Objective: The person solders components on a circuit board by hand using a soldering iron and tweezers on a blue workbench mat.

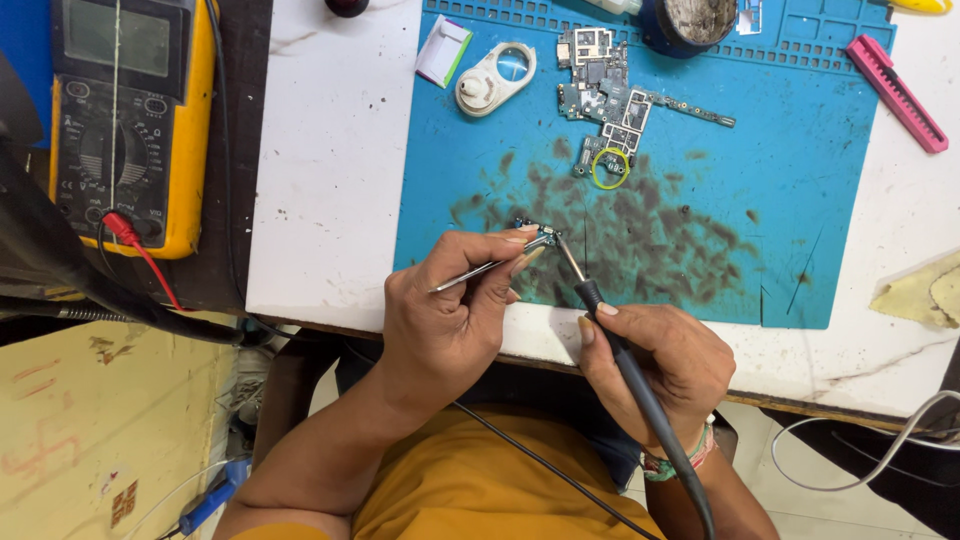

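Observation:
My left hand (450, 310) grips thin metal tweezers (490, 266) whose tips reach a small circuit board piece (535, 228) on the blue work mat (800, 200). My right hand (665, 365) holds a black soldering iron (620, 345) like a pen, with its metal tip touching the same small piece. Both hands rest at the near edge of the mat. A larger phone circuit board (605, 90) lies further back on the mat, with a yellow-green ring (610, 168) at its lower end.
A yellow multimeter (125, 120) with a red lead sits at the left. On the mat's far side are a white plastic camera frame (495, 80), a dark round pot (690, 22) and a small white card (443, 50). A pink tool (897, 92) and yellow cloth (925, 292) lie at the right.

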